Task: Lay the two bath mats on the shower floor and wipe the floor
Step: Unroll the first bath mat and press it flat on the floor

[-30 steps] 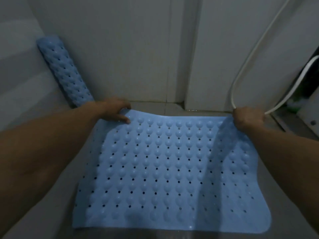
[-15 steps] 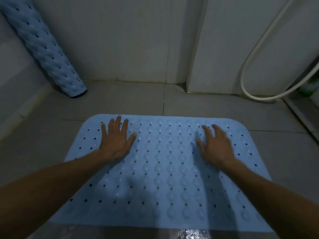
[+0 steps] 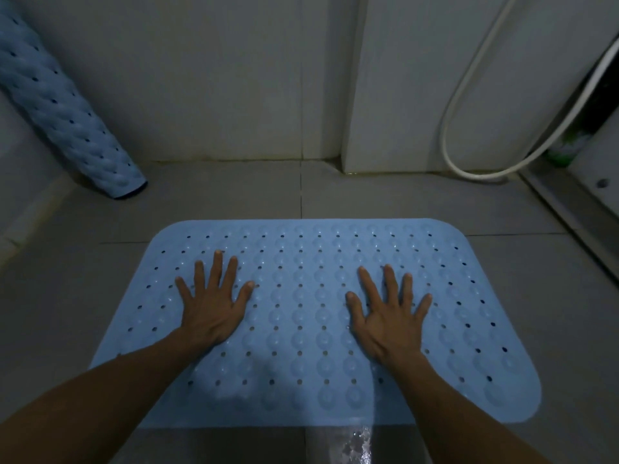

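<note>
Fingers are spread flat as the left hand (image 3: 214, 313) and right hand (image 3: 388, 321) are pressed on the blue bath mat (image 3: 301, 329), laid on the shower floor (image 3: 234, 195); a second, rolled mat (image 3: 67, 118) is propped, seemingly against the wall.

Bare floor (image 3: 385, 199) beyond mat (image 3: 301, 329) (hose (image 3: 449, 128) right)

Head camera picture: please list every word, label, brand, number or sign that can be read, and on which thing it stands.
None can be read.
Flat bath mat: only bumps and holes, no print.
Rolled bath mat: no print.
Green and white object at the right edge: too blurred and dark to tell whether it carries a label.
Walls, floor tiles, hose: no writing.
</note>
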Demonstrator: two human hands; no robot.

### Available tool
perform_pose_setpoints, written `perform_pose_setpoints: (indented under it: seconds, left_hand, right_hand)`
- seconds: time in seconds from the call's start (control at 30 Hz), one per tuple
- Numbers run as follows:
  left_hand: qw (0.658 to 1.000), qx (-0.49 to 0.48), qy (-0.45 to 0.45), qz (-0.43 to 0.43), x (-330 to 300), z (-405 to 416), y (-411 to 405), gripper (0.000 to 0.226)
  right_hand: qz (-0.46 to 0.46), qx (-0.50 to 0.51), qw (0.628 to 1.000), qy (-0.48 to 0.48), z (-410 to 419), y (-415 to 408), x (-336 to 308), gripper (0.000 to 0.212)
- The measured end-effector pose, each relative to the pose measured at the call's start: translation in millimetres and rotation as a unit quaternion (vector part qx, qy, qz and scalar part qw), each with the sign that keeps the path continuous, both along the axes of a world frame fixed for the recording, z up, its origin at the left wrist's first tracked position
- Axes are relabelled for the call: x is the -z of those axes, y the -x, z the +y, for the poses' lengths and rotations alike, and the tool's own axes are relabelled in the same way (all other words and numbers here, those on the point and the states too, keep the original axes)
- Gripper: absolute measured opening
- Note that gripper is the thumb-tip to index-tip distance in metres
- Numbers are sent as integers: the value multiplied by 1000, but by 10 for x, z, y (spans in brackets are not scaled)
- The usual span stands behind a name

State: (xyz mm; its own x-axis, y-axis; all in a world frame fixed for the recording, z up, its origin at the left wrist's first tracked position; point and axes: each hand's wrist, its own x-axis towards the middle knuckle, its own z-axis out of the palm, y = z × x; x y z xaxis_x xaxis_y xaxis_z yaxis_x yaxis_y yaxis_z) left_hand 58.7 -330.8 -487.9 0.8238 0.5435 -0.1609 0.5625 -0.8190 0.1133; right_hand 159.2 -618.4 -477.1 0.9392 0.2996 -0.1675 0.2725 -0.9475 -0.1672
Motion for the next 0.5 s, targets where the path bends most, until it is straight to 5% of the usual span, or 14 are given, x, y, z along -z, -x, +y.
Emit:
perform_pose_setpoints:
  seconds: [0.5]
  left_hand:
    - [1000, -12, -15, -23, 88, 157, -413, 71]
  right_hand:
    - [-19, -5, 1000, 9, 129, -441, 29, 68]
